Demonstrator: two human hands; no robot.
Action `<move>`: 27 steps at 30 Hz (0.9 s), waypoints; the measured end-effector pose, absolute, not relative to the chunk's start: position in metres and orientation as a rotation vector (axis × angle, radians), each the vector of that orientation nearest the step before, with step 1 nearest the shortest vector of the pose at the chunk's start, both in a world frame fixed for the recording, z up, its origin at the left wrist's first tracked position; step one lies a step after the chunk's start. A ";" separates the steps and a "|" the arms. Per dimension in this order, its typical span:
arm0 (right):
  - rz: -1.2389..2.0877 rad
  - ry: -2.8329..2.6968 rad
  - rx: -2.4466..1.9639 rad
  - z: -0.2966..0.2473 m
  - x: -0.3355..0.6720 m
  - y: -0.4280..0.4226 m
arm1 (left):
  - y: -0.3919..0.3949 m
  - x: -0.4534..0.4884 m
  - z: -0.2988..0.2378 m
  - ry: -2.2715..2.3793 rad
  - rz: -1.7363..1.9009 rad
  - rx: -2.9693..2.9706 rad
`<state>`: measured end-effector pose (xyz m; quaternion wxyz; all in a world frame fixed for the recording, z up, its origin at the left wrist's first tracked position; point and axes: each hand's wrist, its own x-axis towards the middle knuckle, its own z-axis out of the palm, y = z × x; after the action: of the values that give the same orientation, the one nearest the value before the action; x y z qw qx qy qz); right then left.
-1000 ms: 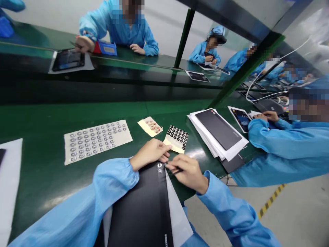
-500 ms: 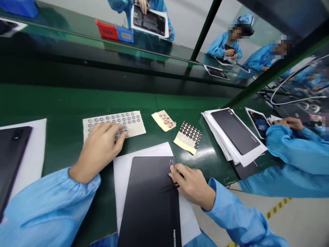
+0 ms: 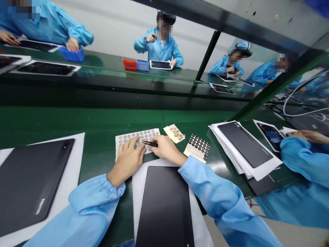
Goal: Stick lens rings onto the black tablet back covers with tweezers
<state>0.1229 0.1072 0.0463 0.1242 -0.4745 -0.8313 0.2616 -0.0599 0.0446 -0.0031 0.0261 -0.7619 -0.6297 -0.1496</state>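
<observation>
My left hand (image 3: 128, 159) lies with fingers stretched out on a pale sheet of small square stickers (image 3: 154, 132), covering its lower left part. In my right hand (image 3: 166, 147) is a pair of dark tweezers (image 3: 151, 143), pointing left over the sheet, tips close to my left thumb and forefinger. Whether the tips hold a sticker is too small to tell. A black tablet (image 3: 164, 206) lies back up on white paper (image 3: 140, 185) before me; my right sleeve and wrist hide its upper right corner. Beside the sheet are a small piece with reddish stickers (image 3: 175, 133) and a sheet of black ring stickers (image 3: 198, 146).
Another black tablet (image 3: 33, 178) lies on paper at left. On the right, a tablet (image 3: 244, 144) rests on stacked papers, close to a co-worker's sleeve (image 3: 303, 154). Beyond the raised ledge, co-workers sit near red and blue bins (image 3: 136, 64). A green post (image 3: 252, 99) slants at right.
My right hand has moved from the tablet's upper right corner up and left to the square-sticker sheet, with the tweezers. My left hand stays on the sheet. The view has tilted up.
</observation>
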 end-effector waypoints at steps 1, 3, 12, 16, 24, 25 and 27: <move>0.748 -2.437 -1.427 0.044 0.115 0.111 | 0.044 -0.061 -0.003 -1.944 -0.460 -2.360; 0.736 -2.455 -1.456 0.042 0.107 0.114 | 0.044 -0.062 -0.004 -1.936 -0.459 -2.373; 0.772 -2.472 -1.445 0.045 0.106 0.108 | 0.044 -0.064 -0.003 -1.903 -0.386 -2.389; 0.759 -2.343 -1.252 0.050 0.144 0.090 | 0.045 -0.065 -0.002 -1.913 -0.432 -2.365; 0.358 -2.310 -1.277 0.023 0.265 -0.001 | 0.016 -0.041 0.025 -1.946 -0.664 -2.709; 0.284 -2.333 -1.300 0.017 0.269 -0.012 | 0.012 -0.036 0.026 -1.980 -0.626 -2.815; 0.210 -2.339 -1.319 0.010 0.269 -0.027 | 0.006 -0.030 0.025 -2.045 -0.536 -2.917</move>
<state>0.2689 -0.0266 0.0095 0.2223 -0.4774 -0.8467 0.0761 -0.0304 0.0060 0.0251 -0.2285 -0.7882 -0.5527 -0.1450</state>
